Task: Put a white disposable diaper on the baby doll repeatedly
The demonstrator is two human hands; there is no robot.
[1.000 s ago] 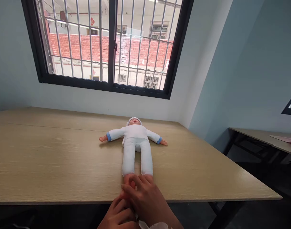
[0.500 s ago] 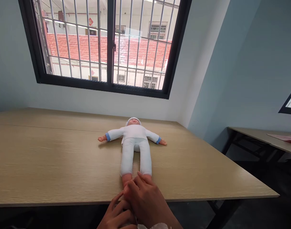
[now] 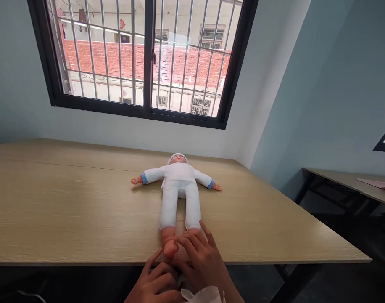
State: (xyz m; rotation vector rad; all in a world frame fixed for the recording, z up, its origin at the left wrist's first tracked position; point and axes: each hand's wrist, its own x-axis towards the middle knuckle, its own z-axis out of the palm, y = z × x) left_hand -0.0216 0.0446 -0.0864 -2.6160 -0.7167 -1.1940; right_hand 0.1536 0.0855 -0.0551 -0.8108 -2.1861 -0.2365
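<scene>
The right hand [image 3: 203, 256] has its fingers apart and loosely bent over the doll's [image 3: 180, 174] lower leg and foot on that side; whether it closes around them cannot be told. Lower and to its left, the left hand [image 3: 159, 282] is half curled, index finger raised just beside the bare foot [image 3: 171, 248]; its palm is hidden. Crumpled white material [image 3: 205, 296] sits at the right wrist. The table [image 3: 85, 210] spreads beyond both hands, its near edge under them, with the barred window [image 3: 145, 63] farther off. Directly ahead of the hands, the doll lies face up, long axis running away from them, feet nearest, head farthest, arms outstretched.
</scene>
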